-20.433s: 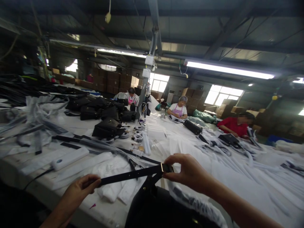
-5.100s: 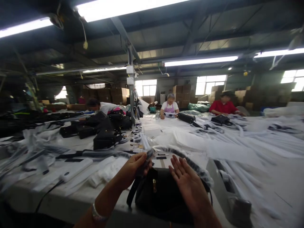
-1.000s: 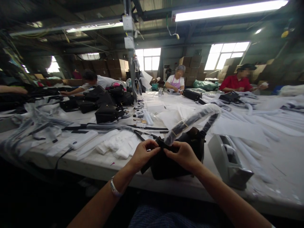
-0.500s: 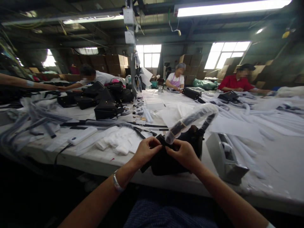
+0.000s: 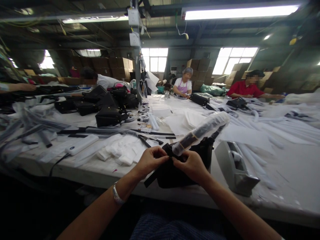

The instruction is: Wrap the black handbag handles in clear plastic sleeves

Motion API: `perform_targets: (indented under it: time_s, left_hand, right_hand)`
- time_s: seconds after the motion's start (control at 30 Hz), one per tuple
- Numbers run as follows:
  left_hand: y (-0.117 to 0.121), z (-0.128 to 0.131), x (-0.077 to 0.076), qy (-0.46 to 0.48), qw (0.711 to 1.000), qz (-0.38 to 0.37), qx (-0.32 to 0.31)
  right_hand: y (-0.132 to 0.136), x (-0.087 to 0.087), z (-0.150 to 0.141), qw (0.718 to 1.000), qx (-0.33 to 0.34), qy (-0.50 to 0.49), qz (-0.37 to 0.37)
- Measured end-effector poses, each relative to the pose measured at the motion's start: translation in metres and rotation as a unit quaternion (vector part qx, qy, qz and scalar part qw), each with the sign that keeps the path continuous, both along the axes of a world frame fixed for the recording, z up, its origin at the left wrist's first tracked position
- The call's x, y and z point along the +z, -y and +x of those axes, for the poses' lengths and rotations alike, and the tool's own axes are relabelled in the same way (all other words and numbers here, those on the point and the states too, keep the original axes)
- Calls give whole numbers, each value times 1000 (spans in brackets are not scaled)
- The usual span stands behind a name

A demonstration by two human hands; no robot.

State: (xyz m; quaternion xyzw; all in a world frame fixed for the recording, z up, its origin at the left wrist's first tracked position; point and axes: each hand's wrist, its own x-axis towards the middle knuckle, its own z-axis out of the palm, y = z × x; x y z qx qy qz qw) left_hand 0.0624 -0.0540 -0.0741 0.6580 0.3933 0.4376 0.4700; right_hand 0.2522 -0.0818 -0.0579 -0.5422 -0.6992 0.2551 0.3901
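Note:
A black handbag (image 5: 175,175) stands at the table's front edge. Its handle (image 5: 200,133) arches up to the right, wrapped in clear plastic. My left hand (image 5: 153,161) is closed, thumb and fingers pinching a black strap (image 5: 153,176) at the bag's upper left; the strap's end hangs below that hand. My right hand (image 5: 191,165) is closed too, pinching at the bag's top edge just under the wrapped handle. The fingertips of both hands nearly meet, and the exact spot they grip is dark and partly hidden.
A grey tape dispenser (image 5: 236,168) stands right of the bag. Crumpled white tissue (image 5: 121,150) and a white corded device (image 5: 82,145) lie to the left. Black bags (image 5: 107,113) are heaped further back. Co-workers sit across the table, one in a red top (image 5: 243,88).
Both hands stay pinched at the bag's top, with only a slight shift. The strap end below my left hand shows more. At far left, a co-worker's reaching arm has drawn back.

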Motion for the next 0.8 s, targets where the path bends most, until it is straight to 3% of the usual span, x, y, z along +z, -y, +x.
perform_targets:
  time_s: [0.27, 0.47, 0.6, 0.67, 0.8]
  left_hand:
    - [3, 8, 0, -16, 1000, -2, -2]
    - [7, 10, 2, -20, 999, 14, 19]
    - [10, 10, 1, -36, 997, 39, 49]
    - [12, 9, -2, -32, 997, 48, 55]
    - [15, 7, -5, 7, 995, 61, 81]
  right_hand:
    - [8, 4, -8, 998, -29, 45, 44]
    - [0, 0, -2, 1000, 18, 11, 13]
    - [-7, -1, 4, 995, 67, -68, -22]
    - [-9, 4, 7, 994, 84, -71, -29]
    - [-13, 27, 13, 994, 106, 24, -4]
